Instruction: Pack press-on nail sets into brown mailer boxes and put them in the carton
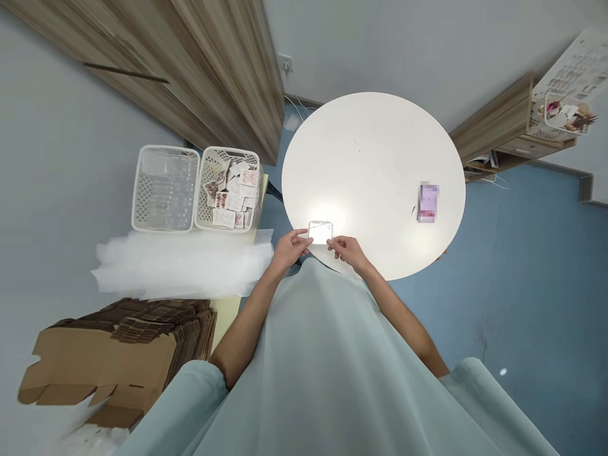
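A small rectangular clear plastic case [321,232] with a bright, glaring face is at the near edge of the round white table [370,139]. The thumb and fingers of my left hand [288,249] pinch its left side. On the opposite side, my right hand [349,251] grips the lower right corner between thumb and fingers. Glare hides whatever may be inside the case. Farther right on the tabletop lies a purple and pink pack [428,202], its surface blurred.
Left of the table stand a basket of clear plastic cases [141,190] and a basket of printed packets [198,202]. Nearer are stacked white wrapping sheets [180,263] and flattened cardboard boxes [114,354]. A wooden cabinet [228,63] rises behind; a shelf unit [503,120] stands right.
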A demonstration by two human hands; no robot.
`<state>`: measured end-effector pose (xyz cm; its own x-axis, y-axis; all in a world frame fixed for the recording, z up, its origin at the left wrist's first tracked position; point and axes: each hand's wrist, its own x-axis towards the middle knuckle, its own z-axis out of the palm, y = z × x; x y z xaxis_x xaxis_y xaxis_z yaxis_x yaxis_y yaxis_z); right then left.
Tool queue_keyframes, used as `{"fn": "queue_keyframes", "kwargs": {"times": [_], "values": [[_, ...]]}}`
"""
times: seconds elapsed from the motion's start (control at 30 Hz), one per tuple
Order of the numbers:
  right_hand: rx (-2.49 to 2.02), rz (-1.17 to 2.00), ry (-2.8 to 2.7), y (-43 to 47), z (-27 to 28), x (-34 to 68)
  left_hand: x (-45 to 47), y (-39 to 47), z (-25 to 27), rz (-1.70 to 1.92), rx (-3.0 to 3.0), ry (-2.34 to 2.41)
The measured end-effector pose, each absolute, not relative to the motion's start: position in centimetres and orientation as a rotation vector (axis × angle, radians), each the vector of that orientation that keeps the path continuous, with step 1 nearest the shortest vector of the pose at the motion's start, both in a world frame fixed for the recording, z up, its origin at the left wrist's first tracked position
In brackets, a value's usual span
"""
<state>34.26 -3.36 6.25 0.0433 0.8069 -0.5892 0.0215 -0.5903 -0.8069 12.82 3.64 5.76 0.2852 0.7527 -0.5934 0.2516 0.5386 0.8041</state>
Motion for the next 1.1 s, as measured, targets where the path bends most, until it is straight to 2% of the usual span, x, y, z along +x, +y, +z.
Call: {"fn": "queue_keyframes", "kwargs": {"times": [0.27, 0.53, 0.83, 1.1], "values": [[-1.928, 1.641, -0.900, 0.5, 0.4, 32.1, 12.8, 5.9, -0.6, 0.226, 1.177, 1.532], [-2.113, 1.536, -0.971, 1.2, -1.7, 30.9, 12.5, 6.3, -2.3, 0.092, 1.442, 1.599], [-2.158, 1.430, -1.136, 0.3, 0.8, 30.7, 9.2, 4.4, 0.1, 0.178, 1.448, 1.613], [-1.933, 1.513, -1.398, 0.8, 4.5, 27.2, -2.5, 0.5, 0.9, 0.355, 1.347, 2.051]]}}
